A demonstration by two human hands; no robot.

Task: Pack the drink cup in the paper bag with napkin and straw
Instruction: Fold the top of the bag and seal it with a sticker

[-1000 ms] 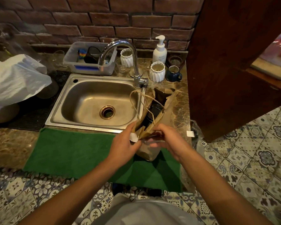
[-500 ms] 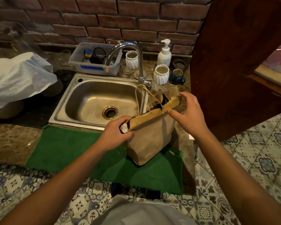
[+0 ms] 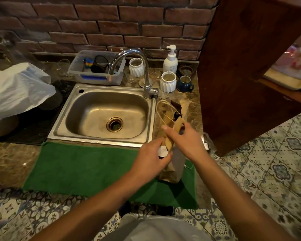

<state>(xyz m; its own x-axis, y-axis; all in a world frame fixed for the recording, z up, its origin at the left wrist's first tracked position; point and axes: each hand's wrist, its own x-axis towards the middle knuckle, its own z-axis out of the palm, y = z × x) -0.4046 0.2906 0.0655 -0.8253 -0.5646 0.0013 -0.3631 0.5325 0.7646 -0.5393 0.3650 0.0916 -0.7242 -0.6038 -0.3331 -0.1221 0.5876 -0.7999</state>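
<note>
Where green mat (image 3: pixel 87 167) meets steel sink (image 3: pixel 108 117), paper bag (image 3: pixel 172 171) stands.

Marble counter (image 3: pixel 10 159) carries green mat (image 3: pixel 87 169), with paper bag (image 3: pixel 172 171) on it.

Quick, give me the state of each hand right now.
Left hand: pinching a small white paper piece against the brown paper bag.
Right hand: gripping the bag's folded top edge.
</note>
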